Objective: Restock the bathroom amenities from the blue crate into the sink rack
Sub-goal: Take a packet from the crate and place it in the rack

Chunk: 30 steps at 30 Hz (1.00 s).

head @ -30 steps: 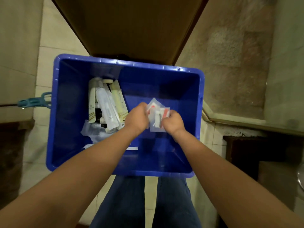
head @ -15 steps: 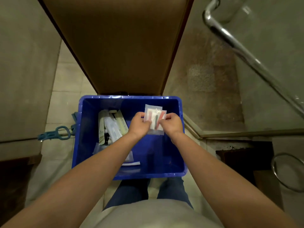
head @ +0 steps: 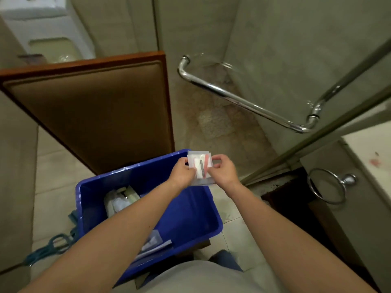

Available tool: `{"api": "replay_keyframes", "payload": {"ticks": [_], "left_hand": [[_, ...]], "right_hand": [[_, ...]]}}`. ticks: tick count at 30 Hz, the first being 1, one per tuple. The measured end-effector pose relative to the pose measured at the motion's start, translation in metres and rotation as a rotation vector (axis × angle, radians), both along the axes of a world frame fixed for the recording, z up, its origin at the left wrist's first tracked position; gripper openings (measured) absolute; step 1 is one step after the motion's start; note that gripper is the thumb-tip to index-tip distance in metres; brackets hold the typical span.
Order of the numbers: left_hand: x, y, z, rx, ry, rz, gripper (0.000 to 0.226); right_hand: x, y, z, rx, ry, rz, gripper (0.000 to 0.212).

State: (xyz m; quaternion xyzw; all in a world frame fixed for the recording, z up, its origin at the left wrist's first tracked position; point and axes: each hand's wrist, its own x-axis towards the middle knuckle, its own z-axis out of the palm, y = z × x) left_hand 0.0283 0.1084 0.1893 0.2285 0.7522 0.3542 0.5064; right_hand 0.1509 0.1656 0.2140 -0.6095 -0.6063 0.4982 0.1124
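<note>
Both hands meet over the far right corner of the blue crate (head: pixel 190 212), each pinching the same clear plastic packet (head: pixel 200 163). The left hand (head: pixel 182 173) has its fingers curled on the packet's left edge, and the right hand (head: pixel 222 171) nips the right edge between thumb and bent fingers, so neither hand is spread. The packet is held upright, flat-on to the camera, above the crate's rim and not touching it. Through its glossy film show white contents, a pink-red patch and a thin dark stick, too small to identify. The crate stands low in front of the person, a rectangular moulded-plastic tub with a rolled rim and smooth walls. Pale tubes and sachets (head: pixel 122 199) lie in its left half and flat clear packets (head: pixel 154 244) near its front wall, while the right half shows bare blue plastic. A brown wooden door (head: pixel 95 115) with a recessed panel and a reddish edge stands just beyond the crate's far rim, closing off the left. To the right is a glass shower door with a curved chrome handle bar (head: pixel 243 102), and nearer, a chrome towel ring (head: pixel 326 186) below a pale countertop (head: pixel 372 157). Between the crate and that side runs a strip of glossy beige floor tile (head: pixel 232 231). A teal plastic clip (head: pixel 48 248) lies on the floor left of the crate.
</note>
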Motion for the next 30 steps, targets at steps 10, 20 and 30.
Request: {"api": "replay_keyframes", "payload": {"ticks": [10,20,30], "left_hand": [[0.093,0.021,0.034,0.174,0.230,-0.257,0.036],[0.237,-0.003,0.079,0.331,0.419,-0.817,0.057],[0.375,-0.044,0.122,0.548,0.730,-1.295,0.080]], "right_hand": [[0.119,-0.008,0.038,0.137,0.011,-0.023,0.041],[0.274,-0.072,0.076,0.235,-0.110,-0.117,0.069],[0.410,-0.149,0.096,0.341,-0.198,-0.314,0.077]]}}
